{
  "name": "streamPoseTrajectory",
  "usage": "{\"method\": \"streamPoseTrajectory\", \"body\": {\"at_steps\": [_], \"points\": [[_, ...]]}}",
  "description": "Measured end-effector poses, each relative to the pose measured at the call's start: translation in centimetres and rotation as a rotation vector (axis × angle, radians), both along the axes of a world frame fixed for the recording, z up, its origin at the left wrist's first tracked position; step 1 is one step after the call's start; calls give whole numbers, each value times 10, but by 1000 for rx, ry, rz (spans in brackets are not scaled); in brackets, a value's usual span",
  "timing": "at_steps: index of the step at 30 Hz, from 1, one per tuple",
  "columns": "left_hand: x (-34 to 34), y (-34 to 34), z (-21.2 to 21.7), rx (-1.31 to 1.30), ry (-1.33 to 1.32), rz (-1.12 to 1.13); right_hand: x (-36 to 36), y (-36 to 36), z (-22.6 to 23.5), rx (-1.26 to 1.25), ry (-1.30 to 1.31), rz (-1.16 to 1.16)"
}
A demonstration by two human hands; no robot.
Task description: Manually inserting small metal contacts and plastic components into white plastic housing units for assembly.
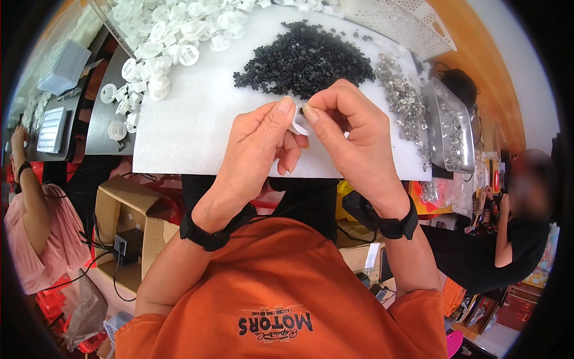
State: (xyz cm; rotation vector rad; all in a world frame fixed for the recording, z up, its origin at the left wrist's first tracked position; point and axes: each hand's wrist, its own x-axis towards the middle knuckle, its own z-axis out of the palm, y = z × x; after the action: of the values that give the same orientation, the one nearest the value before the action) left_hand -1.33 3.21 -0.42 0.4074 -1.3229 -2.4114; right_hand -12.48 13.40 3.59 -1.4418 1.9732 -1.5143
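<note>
My left hand [254,143] holds a small white round plastic part [301,125] between thumb and fingers, above the near half of a white foam sheet [185,125]. My right hand [359,131] pinches a tiny black piece [302,111] against the top of that part, its fingertips covering most of the contact. Both hands meet in front of a heap of small black plastic pieces [305,60]. To the left and behind, many white round plastic parts [173,42] lie piled, some spilling off the sheet's left edge.
Small clear parts [403,90] lie scattered along the sheet's right side, beside a metal tray [469,157]. A white perforated basket [412,27] stands at the far right. An open cardboard box [128,200] sits lower left. Other people are at left and right, one with a pink sleeve [45,239].
</note>
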Motion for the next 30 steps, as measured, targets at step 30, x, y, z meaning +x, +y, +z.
{"method": "streamPoseTrajectory", "body": {"at_steps": [30], "points": [[4,-5,-6,-141,-31,-106,-22,4,12,322,-825,231]]}}
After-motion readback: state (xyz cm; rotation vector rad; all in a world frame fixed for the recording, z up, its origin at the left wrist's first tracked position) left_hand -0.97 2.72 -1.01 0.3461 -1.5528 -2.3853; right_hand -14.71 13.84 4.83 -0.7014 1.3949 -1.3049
